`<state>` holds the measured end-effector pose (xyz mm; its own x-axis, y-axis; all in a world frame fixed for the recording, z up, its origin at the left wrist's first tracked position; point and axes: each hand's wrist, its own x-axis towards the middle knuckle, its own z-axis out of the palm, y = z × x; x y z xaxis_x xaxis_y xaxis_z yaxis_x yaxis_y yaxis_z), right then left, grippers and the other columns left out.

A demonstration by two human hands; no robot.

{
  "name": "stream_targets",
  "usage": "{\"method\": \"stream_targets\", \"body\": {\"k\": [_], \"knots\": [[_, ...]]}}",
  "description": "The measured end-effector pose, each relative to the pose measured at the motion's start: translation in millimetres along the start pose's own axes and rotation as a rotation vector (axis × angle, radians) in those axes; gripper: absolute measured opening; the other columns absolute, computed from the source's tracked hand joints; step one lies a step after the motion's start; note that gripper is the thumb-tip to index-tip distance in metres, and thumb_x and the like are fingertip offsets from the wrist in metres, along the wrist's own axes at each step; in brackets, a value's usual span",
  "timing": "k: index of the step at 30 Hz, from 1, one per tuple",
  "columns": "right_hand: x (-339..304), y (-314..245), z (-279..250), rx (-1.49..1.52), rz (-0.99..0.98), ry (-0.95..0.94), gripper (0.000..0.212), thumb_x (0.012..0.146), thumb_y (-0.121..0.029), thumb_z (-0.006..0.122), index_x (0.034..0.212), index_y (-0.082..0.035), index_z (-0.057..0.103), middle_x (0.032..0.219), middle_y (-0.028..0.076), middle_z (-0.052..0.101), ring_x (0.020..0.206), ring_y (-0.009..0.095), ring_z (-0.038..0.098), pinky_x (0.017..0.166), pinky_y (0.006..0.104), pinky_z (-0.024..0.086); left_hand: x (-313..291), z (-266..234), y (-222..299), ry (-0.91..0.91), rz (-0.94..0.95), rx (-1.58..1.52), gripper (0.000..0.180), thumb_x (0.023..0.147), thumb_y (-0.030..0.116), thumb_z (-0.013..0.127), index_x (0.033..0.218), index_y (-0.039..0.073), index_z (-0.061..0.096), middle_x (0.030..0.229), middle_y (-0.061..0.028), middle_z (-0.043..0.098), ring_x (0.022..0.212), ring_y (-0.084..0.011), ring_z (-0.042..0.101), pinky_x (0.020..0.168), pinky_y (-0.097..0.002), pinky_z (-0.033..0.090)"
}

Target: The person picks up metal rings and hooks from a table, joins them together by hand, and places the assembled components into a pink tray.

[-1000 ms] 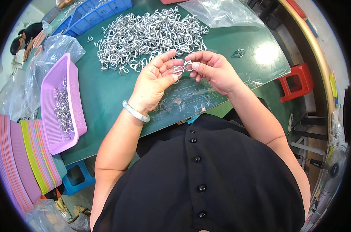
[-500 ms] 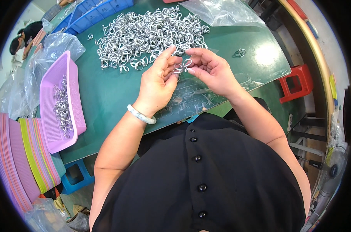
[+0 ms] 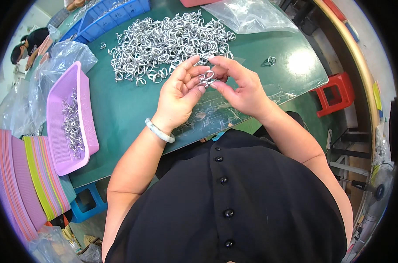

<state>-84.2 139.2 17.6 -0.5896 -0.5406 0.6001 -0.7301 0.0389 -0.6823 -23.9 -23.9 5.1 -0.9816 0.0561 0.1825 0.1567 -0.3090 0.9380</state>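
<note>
Between my two hands, near the table's front edge, are small silver metal rings with bent loops, seemingly two of them overlapping. My left hand pinches them from the left with thumb and fingers, a pale bangle around its wrist. From the other side, the thumb and curled fingers of my right hand close on them too. Exactly which piece each hand grips is partly hidden by the fingers. Just beyond my fingertips spreads a large heap of similar silver rings. One loose ring lies apart to the right.
On the left stands a tilted purple basket with some metal pieces inside, beside stacked coloured baskets. Blue bins and plastic bags lie at the far side. A red stool is at the right; another person sits far left.
The rings between my hands were slightly apart and now overlap closely. My right hand has moved a little nearer to my left. The view has shifted slightly.
</note>
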Motion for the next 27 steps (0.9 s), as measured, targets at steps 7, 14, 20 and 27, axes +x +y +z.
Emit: {"method": "stream_targets", "body": {"k": [7, 14, 20, 27], "knots": [[1, -3, 1, -0.055, -0.019, -0.016, 0.041, 0.070, 0.003, 0.063, 0.109, -0.003, 0.051, 0.088, 0.011, 0.058, 0.076, 0.021, 0.060, 0.066, 0.0290, 0.050, 0, 1, 3, -0.005, -0.098, -0.217, 0.051, 0.079, -0.008, 0.050, 0.127, 0.000, 0.034, 0.115, -0.0114, 0.049, 0.107, -0.0177, 0.050, 0.092, -0.0286, 0.040], [7, -11, 1, 0.076, -0.033, -0.013, 0.037, 0.072, 0.007, 0.058, 0.107, -0.002, 0.052, 0.091, 0.010, 0.058, 0.077, 0.018, 0.059, 0.067, 0.0277, 0.049, 5, -11, 4, -0.005, -0.288, -0.690, 0.030, 0.090, 0.008, 0.042, 0.117, -0.005, 0.043, 0.109, -0.0169, 0.053, 0.104, -0.0249, 0.053, 0.092, -0.0334, 0.044], [6, -4, -12, -0.039, 0.046, 0.066, 0.028, 0.075, 0.007, 0.056, 0.102, -0.001, 0.055, 0.091, 0.009, 0.058, 0.075, 0.016, 0.058, 0.064, 0.0254, 0.047, 8, -21, 6, -0.036, -0.353, -0.953, 0.038, 0.092, 0.019, 0.038, 0.119, -0.008, 0.037, 0.108, -0.0239, 0.052, 0.104, -0.0335, 0.052, 0.092, -0.0379, 0.044], [5, 10, -15, -0.141, -0.001, 0.042, 0.020, 0.076, 0.003, 0.056, 0.095, 0.000, 0.058, 0.090, 0.011, 0.058, 0.074, 0.021, 0.058, 0.063, 0.0270, 0.047, 3, -28, 22, 0.058, -0.299, -0.819, 0.034, 0.090, 0.019, 0.044, 0.111, -0.007, 0.047, 0.104, -0.0217, 0.055, 0.098, -0.0309, 0.056, 0.087, -0.0356, 0.047]]}}
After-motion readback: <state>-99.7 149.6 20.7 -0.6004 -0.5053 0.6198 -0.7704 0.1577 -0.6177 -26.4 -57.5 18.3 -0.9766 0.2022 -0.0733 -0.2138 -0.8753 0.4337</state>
